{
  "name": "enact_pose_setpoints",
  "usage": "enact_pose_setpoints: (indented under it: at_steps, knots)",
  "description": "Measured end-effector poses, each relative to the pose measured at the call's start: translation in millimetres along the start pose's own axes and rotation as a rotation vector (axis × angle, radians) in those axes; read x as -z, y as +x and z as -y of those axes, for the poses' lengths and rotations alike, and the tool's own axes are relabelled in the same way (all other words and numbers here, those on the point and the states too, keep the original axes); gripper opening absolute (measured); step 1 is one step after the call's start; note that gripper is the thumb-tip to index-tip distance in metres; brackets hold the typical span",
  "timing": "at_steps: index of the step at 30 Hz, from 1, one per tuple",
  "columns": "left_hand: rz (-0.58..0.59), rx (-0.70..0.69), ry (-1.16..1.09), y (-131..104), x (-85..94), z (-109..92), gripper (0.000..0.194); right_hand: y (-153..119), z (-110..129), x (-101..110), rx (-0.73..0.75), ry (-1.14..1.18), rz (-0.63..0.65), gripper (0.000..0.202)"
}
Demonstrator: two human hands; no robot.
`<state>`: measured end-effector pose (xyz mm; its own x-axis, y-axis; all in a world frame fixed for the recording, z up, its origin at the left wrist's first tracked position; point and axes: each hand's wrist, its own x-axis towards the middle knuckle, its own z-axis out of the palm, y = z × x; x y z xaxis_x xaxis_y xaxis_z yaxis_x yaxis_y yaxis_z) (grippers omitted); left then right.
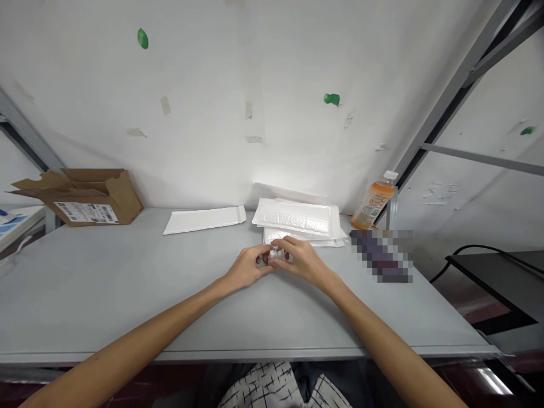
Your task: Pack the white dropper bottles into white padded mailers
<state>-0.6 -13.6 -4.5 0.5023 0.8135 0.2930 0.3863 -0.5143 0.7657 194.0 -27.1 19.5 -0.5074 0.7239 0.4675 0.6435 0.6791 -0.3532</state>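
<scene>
Over the middle of the grey table, my left hand (249, 266) and my right hand (302, 259) meet, fingers curled around one small item. It is a small clear-and-white plastic piece (276, 254) with rounded bumps; reddish-brown spots show beside it between the fingers. Its exact kind is too small to make out, and the fingertips cover its two ends. Just behind my hands lies a stack of white padded mailers (297, 218), overlapping unevenly. A single white padded mailer (204, 219) lies flat to the left of that stack.
An opened cardboard box (91, 198) with a shipping label stands at the back left of the table (106, 283). At the back right, a bottle of orange drink (374, 201) leans near the metal frame. A blurred-out dark object (382, 258) lies in front of it.
</scene>
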Motion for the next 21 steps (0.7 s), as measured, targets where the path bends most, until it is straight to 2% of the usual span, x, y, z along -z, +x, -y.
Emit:
enact_pose_setpoints:
  at_steps: [8,12,17,21]
  knots:
    - [-0.005,-0.008,0.023,-0.2,-0.3,1.4,0.018,-0.4,-0.5,0.1,-0.028,-0.026,0.013,0.027]
    - [-0.009,0.007,0.032,-0.6,0.0,0.2,0.02,-0.4,0.5,0.1,-0.036,-0.083,-0.034,0.031]
    - [-0.014,0.042,0.013,-0.9,1.4,-1.4,0.036,0.9,-4.4,2.0,-0.016,-0.132,-0.212,0.036]
    - [-0.01,0.021,-0.015,-2.1,3.8,-4.5,0.05,3.9,-16.3,11.1,-0.044,-0.154,-0.432,0.03]
